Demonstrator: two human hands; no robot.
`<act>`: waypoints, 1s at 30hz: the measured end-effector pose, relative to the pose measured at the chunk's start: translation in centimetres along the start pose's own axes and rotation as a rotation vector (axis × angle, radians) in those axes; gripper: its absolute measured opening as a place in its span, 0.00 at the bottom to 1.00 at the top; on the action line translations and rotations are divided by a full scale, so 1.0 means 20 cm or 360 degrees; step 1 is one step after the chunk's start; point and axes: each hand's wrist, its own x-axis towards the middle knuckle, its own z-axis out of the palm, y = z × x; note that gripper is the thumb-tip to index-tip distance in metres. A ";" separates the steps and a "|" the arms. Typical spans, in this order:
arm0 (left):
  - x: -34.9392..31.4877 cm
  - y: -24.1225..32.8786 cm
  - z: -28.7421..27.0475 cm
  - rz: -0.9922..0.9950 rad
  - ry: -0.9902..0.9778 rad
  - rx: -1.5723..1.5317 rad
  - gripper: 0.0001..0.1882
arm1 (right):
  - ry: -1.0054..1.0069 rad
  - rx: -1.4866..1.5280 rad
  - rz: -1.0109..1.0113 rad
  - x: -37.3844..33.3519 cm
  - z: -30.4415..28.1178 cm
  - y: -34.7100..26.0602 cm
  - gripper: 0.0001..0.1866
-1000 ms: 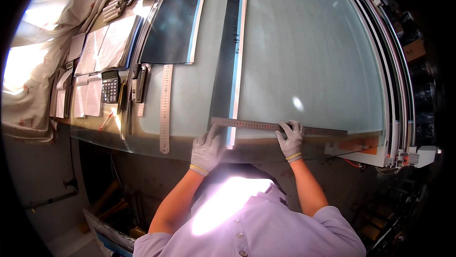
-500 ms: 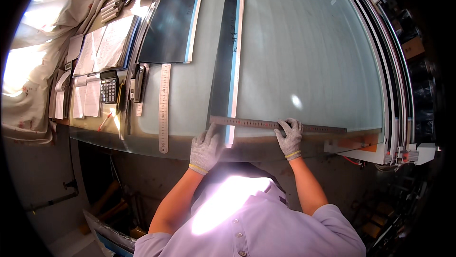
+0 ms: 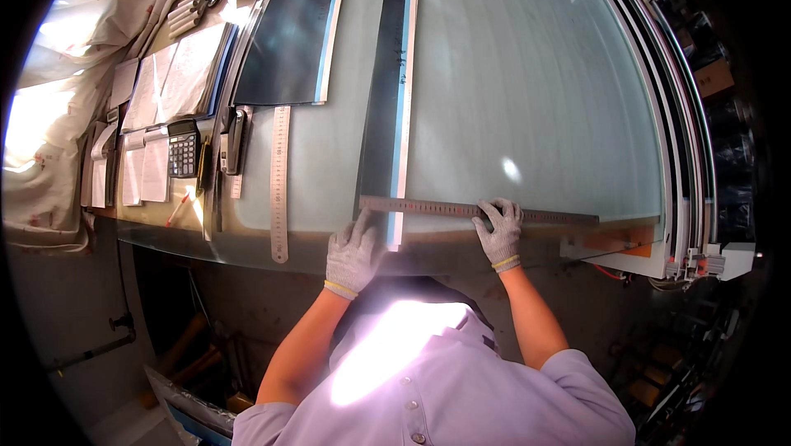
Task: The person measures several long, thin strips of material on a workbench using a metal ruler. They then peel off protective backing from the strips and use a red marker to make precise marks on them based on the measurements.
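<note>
A long steel ruler (image 3: pixel 478 210) is laid crosswise at lower centre of the frame, over the near end of a narrow dark strip with a blue edge (image 3: pixel 387 100). It is pressed flat onto the pale green table (image 3: pixel 535 75) by the gloved right hand (image 3: pixel 499 232), fingers spread. The strip's near end is pinned by the gloved left hand (image 3: pixel 353 253), palm down, nothing gripped. A shorter steel ruler (image 3: pixel 280 182) and a calculator (image 3: pixel 183 149) are seen at left.

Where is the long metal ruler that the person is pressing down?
In the head view the long metal ruler lies crosswise at the near edge of the glass table, over the near end of the dark strip, between the left hand and right hand.
</note>
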 end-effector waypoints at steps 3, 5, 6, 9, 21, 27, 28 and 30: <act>0.00 0.00 0.00 -0.0007 -0.0013 -0.0009 0.26 | 0.0012 -0.0005 -0.0020 0.00 0.00 0.00 0.18; 0.01 0.01 -0.01 -0.0016 -0.0031 -0.0012 0.26 | 0.0020 -0.0009 -0.0029 0.00 0.00 0.00 0.18; 0.01 0.01 -0.01 -0.0018 -0.0026 -0.0009 0.26 | 0.0020 -0.0006 -0.0032 0.00 0.00 0.00 0.18; 0.00 0.00 0.01 -0.0023 -0.0014 -0.0004 0.25 | 0.0021 0.0002 -0.0037 0.00 0.00 0.01 0.18; 0.02 0.03 0.01 -0.0551 0.0154 -0.0010 0.35 | -0.0103 -0.0086 -0.0020 0.03 0.05 0.06 0.19; 0.14 0.08 0.04 -0.1052 0.0046 0.0078 0.40 | -0.0696 -0.0279 0.0141 0.20 -0.07 -0.01 0.21; 0.17 0.08 0.03 -0.1114 0.0006 0.0096 0.40 | -0.0768 -0.0339 0.0169 0.22 -0.07 -0.02 0.21; 0.22 0.10 -0.02 -0.1203 -0.0106 0.0051 0.36 | -0.0913 -0.0456 0.0222 0.26 -0.07 -0.05 0.20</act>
